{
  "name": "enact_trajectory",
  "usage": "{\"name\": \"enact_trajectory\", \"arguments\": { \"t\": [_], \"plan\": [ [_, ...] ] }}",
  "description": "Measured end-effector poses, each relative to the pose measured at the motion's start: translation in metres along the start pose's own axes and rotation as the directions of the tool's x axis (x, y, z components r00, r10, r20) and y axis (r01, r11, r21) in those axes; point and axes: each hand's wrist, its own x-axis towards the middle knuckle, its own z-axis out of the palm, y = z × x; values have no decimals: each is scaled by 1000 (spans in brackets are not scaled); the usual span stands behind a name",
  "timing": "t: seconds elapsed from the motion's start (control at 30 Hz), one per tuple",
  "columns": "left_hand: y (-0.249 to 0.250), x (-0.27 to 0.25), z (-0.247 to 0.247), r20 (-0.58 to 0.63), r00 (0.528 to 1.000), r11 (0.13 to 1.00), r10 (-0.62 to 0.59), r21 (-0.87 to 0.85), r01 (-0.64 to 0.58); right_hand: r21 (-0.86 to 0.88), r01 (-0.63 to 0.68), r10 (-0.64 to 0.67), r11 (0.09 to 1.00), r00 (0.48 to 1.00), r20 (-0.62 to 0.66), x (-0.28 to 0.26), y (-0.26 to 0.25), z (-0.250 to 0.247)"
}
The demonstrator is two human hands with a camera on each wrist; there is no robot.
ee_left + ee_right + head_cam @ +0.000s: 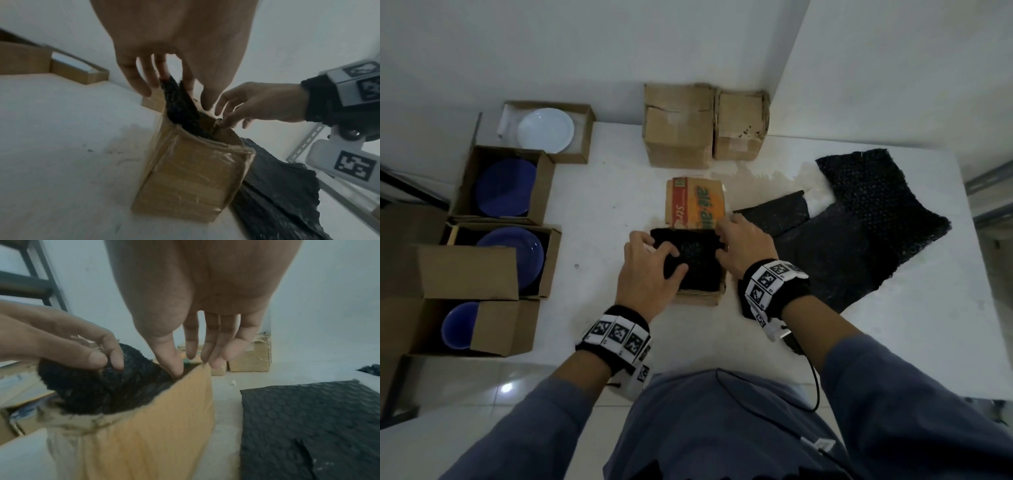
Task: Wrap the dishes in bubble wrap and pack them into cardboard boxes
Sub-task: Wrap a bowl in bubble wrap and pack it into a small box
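Black bubble wrap makes up the bundle (693, 260) that sits in the open cardboard box (700, 297) at the middle of the white worktop (599, 219); whatever dish lies inside the wrap is wholly hidden, so its kind cannot be told. In the head view the bundle fills the mouth of the box, and the right wrist view shows its top bulging above the rim. The left hand (649, 270) lies over the bundle's left side with fingers curled onto the wrap, thumb and forefinger pinching a fold of it in the right wrist view. The right hand (743, 245) is at the box's right wall, fingers fairly straight and pointing down, the thumb tip pushed between the wrap and the cardboard; whether it grips anything cannot be made out. An orange printed flap (695, 202) stands open at the far side of the box. Just right of the box lie loose sheets of black bubble wrap (859, 219), overlapping one another. Behind, against the wall, stand two closed brown boxes (703, 126), touching side by side. Along the left edge runs a row of open boxes: one holds a white plate (546, 130), two hold blue plates (505, 188), and the nearest shows a blue bowl (458, 325) half covered by a flap. Grey-blue sleeves (893, 383) are cut off by the lower edge.
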Motion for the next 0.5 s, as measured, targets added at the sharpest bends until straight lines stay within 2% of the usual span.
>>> {"name": "enact_trajectory", "arguments": {
  "t": [0.07, 0.17, 0.23, 0.33, 0.4, 0.43, 0.5],
  "plan": [
    [-2, -6, 7, 87, 994, 996, -68, -49, 72, -7, 53, -53, 999, 999, 9, -1, 2, 3],
    [-13, -1, 5, 97, 995, 998, 8, -59, -2, -37, 51, -49, 998, 998, 42, -5, 3, 3],
    [-19, 11, -3, 44, 998, 999, 49, 0, -49, -75, 43, -35, 996, 994, 108, -9, 1, 3],
    [-19, 22, -18, -105, 983, 976, 151, 176, -131, -46, 100, -85, 994, 965, 246, -19, -3, 7],
    [-12, 19, -22, -162, 964, 972, 209, 146, -186, -17, 131, -121, 991, 955, 272, -25, -8, 10],
    [-8, 14, -20, -141, 966, 974, 218, 100, -205, 3, 132, -128, 991, 959, 253, -26, -11, 11],
    [2, 2, -13, -9, 979, 978, 204, 39, -204, 50, 129, -137, 990, 970, 202, -26, -17, 13]
  ]
}}
